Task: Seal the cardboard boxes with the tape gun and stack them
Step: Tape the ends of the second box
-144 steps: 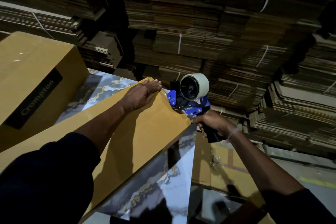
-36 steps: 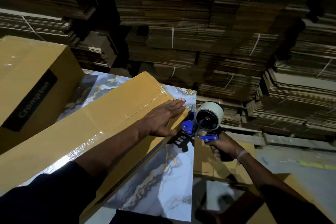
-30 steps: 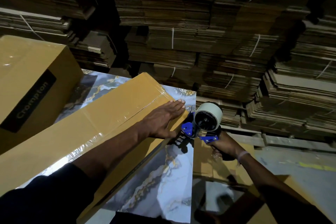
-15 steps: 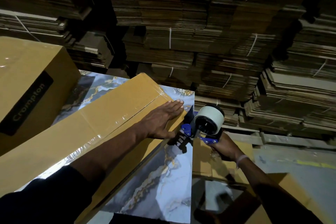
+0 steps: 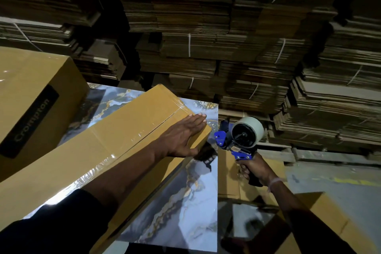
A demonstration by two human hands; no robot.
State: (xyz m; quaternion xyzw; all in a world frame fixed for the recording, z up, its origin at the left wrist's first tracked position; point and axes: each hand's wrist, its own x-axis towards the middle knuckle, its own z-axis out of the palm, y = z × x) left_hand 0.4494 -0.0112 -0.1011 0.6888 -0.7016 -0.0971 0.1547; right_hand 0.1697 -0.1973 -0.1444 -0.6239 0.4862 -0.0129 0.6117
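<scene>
Starting at the left, a second box (image 5: 31, 97) with a dark label sits on the marble-patterned table (image 5: 185, 202). Beside it lies the long box (image 5: 99, 150), tape shining along its seam; your left hand (image 5: 181, 136) presses flat on its far end, fingers straight. Just off that end, clear of the cardboard, your right hand (image 5: 255, 171) grips the handle of the tape gun (image 5: 237, 138).
</scene>
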